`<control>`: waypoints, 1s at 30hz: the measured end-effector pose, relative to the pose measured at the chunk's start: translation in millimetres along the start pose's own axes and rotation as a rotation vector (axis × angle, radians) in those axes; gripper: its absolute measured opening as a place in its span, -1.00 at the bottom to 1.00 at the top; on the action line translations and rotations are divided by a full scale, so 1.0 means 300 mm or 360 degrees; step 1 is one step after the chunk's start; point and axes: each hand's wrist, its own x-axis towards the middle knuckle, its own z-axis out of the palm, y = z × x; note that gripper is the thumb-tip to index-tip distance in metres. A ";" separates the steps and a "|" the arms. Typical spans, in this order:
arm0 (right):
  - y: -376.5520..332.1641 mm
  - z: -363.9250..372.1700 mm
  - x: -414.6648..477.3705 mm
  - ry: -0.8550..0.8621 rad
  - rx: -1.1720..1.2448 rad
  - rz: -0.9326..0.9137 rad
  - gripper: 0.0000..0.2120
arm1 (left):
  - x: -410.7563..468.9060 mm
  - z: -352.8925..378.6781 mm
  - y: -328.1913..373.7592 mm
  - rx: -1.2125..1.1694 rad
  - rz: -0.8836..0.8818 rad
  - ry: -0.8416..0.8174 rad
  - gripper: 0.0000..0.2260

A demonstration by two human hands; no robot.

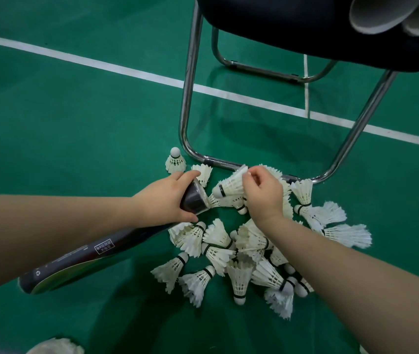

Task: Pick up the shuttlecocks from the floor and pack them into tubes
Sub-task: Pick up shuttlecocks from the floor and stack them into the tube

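Observation:
My left hand [167,198] grips a long dark tube [96,254] near its open mouth, and the tube slants down to the left under my forearm. Just right of the mouth, my right hand [262,192] pinches the feather skirt of a white shuttlecock [230,186] whose cork tip points at the tube opening. Beneath and around both hands several white shuttlecocks [239,274] lie in a loose pile on the green floor. One shuttlecock [175,160] stands alone, cork up, left of the chair leg.
A chair with chrome legs [188,98] and a dark seat [305,24] stands right behind the pile. Pale tube ends [382,16] rest on the seat. White court lines [75,58] cross the floor. More white feathers [55,347] show at the bottom left edge.

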 end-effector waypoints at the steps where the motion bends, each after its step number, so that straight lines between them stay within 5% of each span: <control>1: -0.034 -0.004 0.000 0.0019 0.0120 0.0042 -0.81 | -0.003 0.000 0.002 0.0004 0.0006 -0.0001 -0.14; 13: -0.151 0.077 -0.099 -0.1178 0.0398 0.0361 -0.66 | -0.059 -0.019 0.016 -0.0076 0.0104 0.0082 -0.12; 21: -0.182 0.155 -0.107 -0.2167 0.0069 0.0275 -0.88 | -0.129 0.008 0.003 0.0133 0.0195 -0.0130 -0.13; 24: -0.184 0.218 -0.082 -0.1973 0.0146 0.0277 -0.91 | -0.117 -0.009 -0.054 0.0096 0.0115 -0.0109 -0.15; 26: -0.186 0.254 -0.038 -0.1563 0.0376 0.0336 -0.95 | -0.089 -0.037 -0.094 0.0029 0.0020 0.0016 -0.17; 30: -0.206 0.262 0.081 -0.0733 0.0577 0.0415 -0.69 | -0.029 -0.075 -0.148 -0.0003 -0.0112 0.0171 -0.12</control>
